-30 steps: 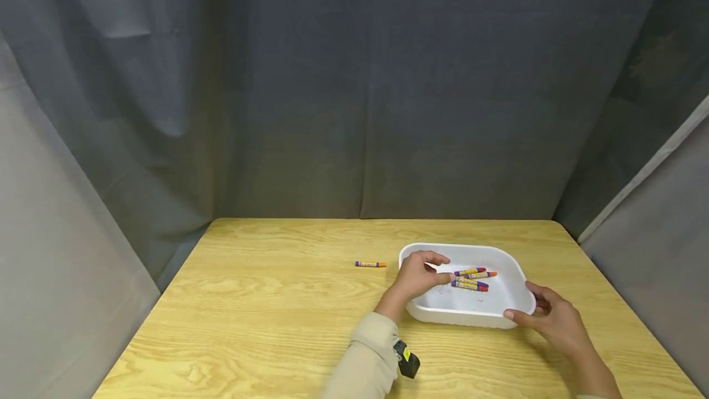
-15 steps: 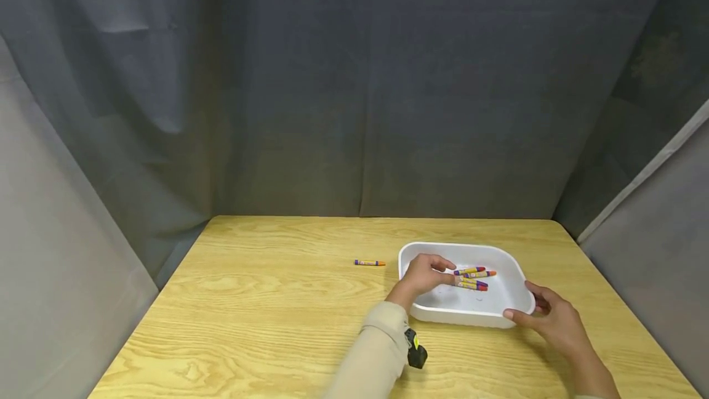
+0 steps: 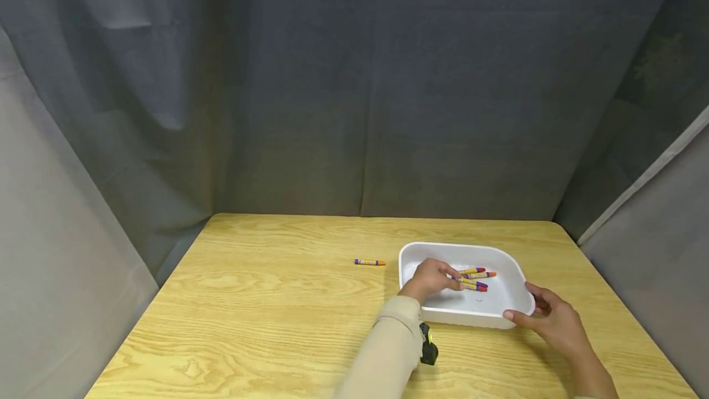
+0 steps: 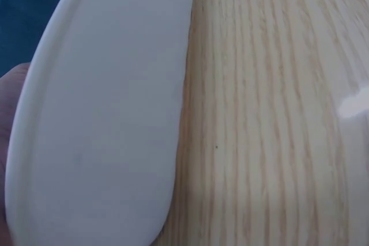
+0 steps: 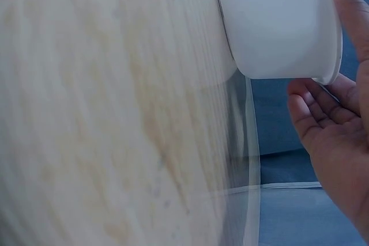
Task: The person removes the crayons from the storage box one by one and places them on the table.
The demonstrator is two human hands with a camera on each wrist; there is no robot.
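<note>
since the earlier frames the left hand (image 3: 431, 278) has slid further into the shallow white plastic tray with rounded corners (image 3: 501, 319), its fingertips now at the near end of the bundle of purple-and-yellow wrapped crayons (image 3: 475, 278), where a moment ago they were short of it. the fingers are bent over the crayon ends, but the head view is too small to tell whether they pinch one or only touch them. the beige sleeve (image 3: 388, 350) has come forward with it, and the black wrist-worn device with a yellow mark (image 3: 428, 345) sits just below the tray's near wall.

the right hand (image 3: 554, 319) has not shifted: it holds the tray's near right corner, thumb along the rim and fingers curled at the outer wall; the right wrist view shows the thumb (image 5: 351, 15) against the tray's rim (image 5: 331, 33).

well to the left of the left hand, 1 more purple-and-yellow crayon with an orange tip (image 3: 370, 262) lies alone on the light wood-grain table (image 3: 266, 300). grey curtains (image 3: 354, 79) hang beyond both hands.
</note>
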